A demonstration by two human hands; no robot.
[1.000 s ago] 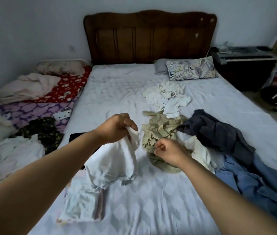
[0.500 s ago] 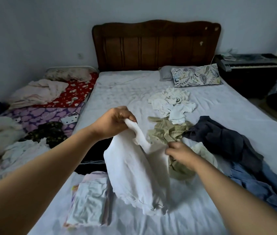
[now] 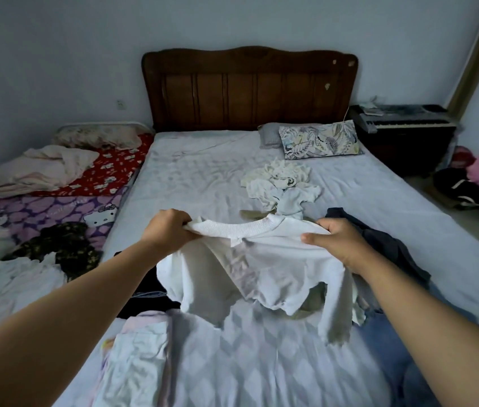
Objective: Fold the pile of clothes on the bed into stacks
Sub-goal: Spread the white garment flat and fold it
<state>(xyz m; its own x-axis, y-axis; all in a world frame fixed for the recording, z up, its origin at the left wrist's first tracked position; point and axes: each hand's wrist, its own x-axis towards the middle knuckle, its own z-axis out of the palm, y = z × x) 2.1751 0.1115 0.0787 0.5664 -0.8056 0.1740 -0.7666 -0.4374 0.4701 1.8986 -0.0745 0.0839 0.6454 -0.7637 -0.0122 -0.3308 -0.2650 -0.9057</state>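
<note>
Currently left hand (image 3: 170,230) and right hand (image 3: 336,240) each pinch a shoulder of the white top (image 3: 250,271), held above the bed (image 3: 203,177) — risk: hem drags the folded stack (image 3: 138,365) at 7 o'clock, toppling it.

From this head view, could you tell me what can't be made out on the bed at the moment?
- Olive garment: almost wholly hidden behind the white top held by the left hand and right hand.
- Dark item at the bed's left edge: covered by the top and left forearm, identity unclear.
- Folded stack: bottom cut off by the frame edge, count unknowable.
- Blue garment: hidden under the right forearm.
</note>
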